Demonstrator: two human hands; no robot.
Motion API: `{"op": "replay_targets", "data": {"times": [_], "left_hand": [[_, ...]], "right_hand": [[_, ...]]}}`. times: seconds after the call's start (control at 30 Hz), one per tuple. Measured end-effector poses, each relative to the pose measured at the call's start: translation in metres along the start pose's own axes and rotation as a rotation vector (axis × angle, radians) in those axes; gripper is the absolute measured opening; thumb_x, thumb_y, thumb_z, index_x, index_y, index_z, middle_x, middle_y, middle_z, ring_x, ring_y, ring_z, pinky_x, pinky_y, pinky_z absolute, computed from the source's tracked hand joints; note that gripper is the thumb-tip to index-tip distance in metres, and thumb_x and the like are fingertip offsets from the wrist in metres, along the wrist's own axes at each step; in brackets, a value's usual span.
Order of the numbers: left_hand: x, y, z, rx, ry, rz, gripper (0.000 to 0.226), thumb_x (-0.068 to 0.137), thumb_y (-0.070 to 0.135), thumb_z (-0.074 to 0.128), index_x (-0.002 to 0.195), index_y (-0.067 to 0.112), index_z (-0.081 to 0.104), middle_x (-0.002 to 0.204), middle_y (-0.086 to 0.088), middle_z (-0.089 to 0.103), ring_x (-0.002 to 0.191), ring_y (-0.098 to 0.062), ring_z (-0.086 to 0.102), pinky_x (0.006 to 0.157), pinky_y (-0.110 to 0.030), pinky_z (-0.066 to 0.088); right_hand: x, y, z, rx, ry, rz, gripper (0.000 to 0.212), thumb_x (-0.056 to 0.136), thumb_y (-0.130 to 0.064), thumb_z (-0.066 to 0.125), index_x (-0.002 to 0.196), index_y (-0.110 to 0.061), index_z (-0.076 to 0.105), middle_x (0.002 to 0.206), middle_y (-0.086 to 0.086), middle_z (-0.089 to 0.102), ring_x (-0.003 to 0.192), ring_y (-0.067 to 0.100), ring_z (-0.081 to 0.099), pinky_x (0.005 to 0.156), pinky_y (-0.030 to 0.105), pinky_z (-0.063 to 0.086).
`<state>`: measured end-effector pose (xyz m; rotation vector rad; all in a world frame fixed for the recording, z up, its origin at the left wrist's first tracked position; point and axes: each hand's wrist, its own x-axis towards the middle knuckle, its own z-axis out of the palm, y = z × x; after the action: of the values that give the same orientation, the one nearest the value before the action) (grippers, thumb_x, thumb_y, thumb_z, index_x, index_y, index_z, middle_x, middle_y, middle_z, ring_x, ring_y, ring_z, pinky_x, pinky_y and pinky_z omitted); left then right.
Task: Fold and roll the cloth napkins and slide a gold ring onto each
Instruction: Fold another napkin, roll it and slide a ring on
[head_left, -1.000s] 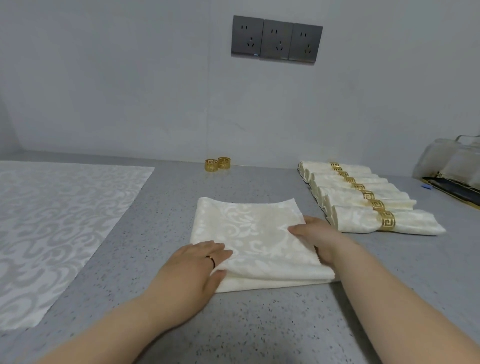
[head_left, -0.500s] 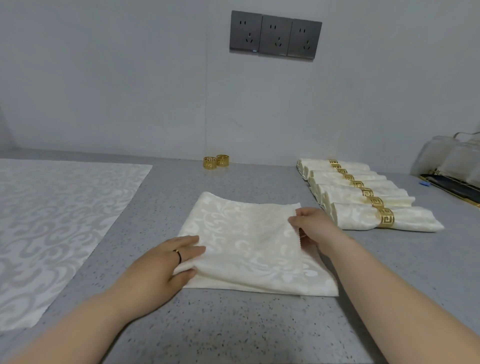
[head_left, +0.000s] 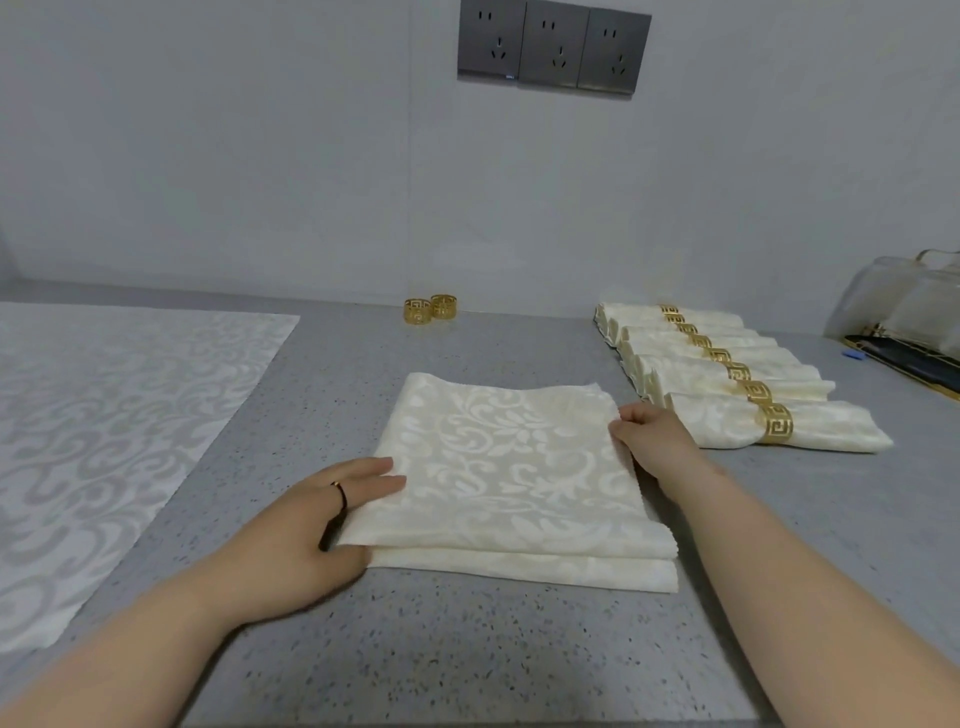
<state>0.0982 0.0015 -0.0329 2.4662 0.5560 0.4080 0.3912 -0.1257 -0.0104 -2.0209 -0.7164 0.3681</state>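
A cream patterned napkin (head_left: 509, 467) lies folded in the middle of the grey counter, its top layer set back a little from the bottom layer at the near edge. My left hand (head_left: 322, 525) holds the napkin's left edge, fingers on top and thumb hidden beneath the cloth. At the right edge, my right hand (head_left: 654, 441) pinches the top layer with curled fingers. Two loose gold rings (head_left: 430, 310) stand by the wall behind the napkin.
Several rolled napkins with gold rings (head_left: 727, 374) lie in a row at the right. A large white patterned cloth (head_left: 104, 441) covers the counter's left side. A clear bag (head_left: 909, 306) and a dark gold-rimmed tray (head_left: 909, 358) sit far right. Wall sockets (head_left: 553, 49) are above.
My left hand has slid from the near corner to the napkin's left edge, and my right hand has moved back along the right edge. The top layer now lies flat, offset from the bottom one.
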Motion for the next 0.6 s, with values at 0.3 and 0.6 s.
{"op": "replay_targets", "data": {"times": [0.3,0.6], "left_hand": [[0.018,0.023,0.017,0.289,-0.036,-0.126,0.148,0.020,0.090,-0.029,0.146,0.028,0.014,0.153,0.014,0.009,0.142,-0.005,0.006,0.109,-0.015,0.002],[0.019,0.025,0.023,0.472,-0.202,-0.177,0.154,0.010,0.083,-0.037,0.147,0.019,-0.007,0.155,0.004,-0.011,0.142,-0.008,-0.009,0.112,-0.024,-0.007]], "right_hand": [[-0.004,-0.013,0.001,-0.133,-0.126,0.074,0.064,0.091,-0.005,0.046,0.146,-0.014,0.013,0.140,0.014,0.039,0.124,0.030,0.043,0.097,0.031,0.038],[-0.055,-0.060,0.047,-1.014,-0.268,-0.167,0.051,0.095,-0.023,0.034,0.142,-0.005,0.022,0.148,0.013,0.026,0.138,0.030,0.020,0.116,0.042,0.013]]}}
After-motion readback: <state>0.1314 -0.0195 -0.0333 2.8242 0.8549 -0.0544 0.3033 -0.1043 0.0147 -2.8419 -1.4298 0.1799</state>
